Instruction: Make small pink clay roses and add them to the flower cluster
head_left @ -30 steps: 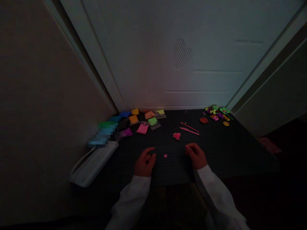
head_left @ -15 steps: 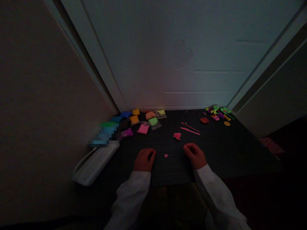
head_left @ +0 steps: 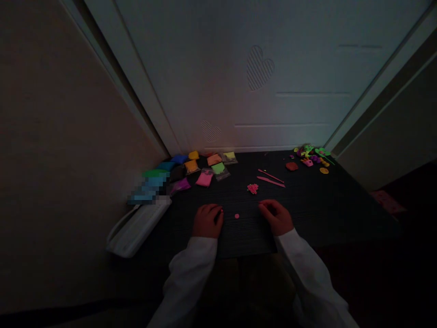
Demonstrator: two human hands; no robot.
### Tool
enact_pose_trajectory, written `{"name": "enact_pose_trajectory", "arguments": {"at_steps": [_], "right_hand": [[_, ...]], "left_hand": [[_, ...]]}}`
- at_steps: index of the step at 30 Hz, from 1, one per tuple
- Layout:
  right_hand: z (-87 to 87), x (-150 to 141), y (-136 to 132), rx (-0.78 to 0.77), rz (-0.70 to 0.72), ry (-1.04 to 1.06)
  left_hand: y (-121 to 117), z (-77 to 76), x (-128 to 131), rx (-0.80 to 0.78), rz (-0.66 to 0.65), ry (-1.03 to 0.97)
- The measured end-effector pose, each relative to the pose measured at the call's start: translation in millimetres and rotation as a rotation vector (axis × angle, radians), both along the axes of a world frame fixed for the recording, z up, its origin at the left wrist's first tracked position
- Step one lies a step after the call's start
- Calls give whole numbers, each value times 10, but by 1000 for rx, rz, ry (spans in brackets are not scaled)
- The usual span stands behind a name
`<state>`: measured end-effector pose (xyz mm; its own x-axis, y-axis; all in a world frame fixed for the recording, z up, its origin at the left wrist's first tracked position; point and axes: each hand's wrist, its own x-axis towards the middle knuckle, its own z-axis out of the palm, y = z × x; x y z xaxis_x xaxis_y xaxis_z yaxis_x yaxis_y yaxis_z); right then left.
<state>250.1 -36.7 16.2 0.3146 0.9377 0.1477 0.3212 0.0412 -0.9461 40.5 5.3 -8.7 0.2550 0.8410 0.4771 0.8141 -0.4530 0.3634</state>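
My left hand (head_left: pixel 206 221) is above the dark table, its fingers curled and pinched, with a tiny pink clay bit (head_left: pixel 221 210) showing at the fingertips. My right hand (head_left: pixel 277 217) is closed in a pinch too; what its fingers hold, if anything, I cannot make out. Between the hands lies a small flat pink clay disc (head_left: pixel 236 216), touched by neither. Just beyond it sits a cluster of small pink clay pieces (head_left: pixel 253 188). Two pink modelling tools (head_left: pixel 271 181) lie side by side behind that cluster.
Bags of coloured clay (head_left: pixel 204 178) spread over the back left, beside a pale elongated case (head_left: pixel 139 228). A red lump (head_left: pixel 292 166) and colourful small clay figures (head_left: pixel 309 155) are at the back right. A white panel (head_left: pixel 218 82) with hearts rises behind the table (head_left: pixel 321 209).
My left thumb and fingers have come together from an open pose, and a pink bit now shows there. My right hand has shifted slightly left. The view has tilted a little.
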Motion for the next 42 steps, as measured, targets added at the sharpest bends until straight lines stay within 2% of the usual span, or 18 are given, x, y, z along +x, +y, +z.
{"name": "enact_pose_trajectory", "arguments": {"at_steps": [4, 11, 16, 23, 29, 36, 39, 42], "right_hand": [[19, 10, -12, 45, 55, -77], [-2, -4, -17, 37, 42, -99], [-20, 12, -9, 82, 91, -120], [71, 15, -37, 12, 72, -90], [-2, 1, -12, 51, 72, -18], [49, -54, -39, 168, 125, -221], [90, -162, -77, 253, 204, -314], [91, -258, -105, 274, 256, -363]], "left_hand": [[-22, 34, -5, -41, -22, -22], [-30, 12, 13, -2, 20, -117], [-38, 23, 17, 15, 15, -129], [-52, 41, 22, 5, 29, -131], [-53, 63, 18, 24, 40, -157], [-137, 181, 71, 183, -6, -249], [-238, 252, 192, 136, -75, -295], [-295, 294, 277, 92, -122, -315]]}}
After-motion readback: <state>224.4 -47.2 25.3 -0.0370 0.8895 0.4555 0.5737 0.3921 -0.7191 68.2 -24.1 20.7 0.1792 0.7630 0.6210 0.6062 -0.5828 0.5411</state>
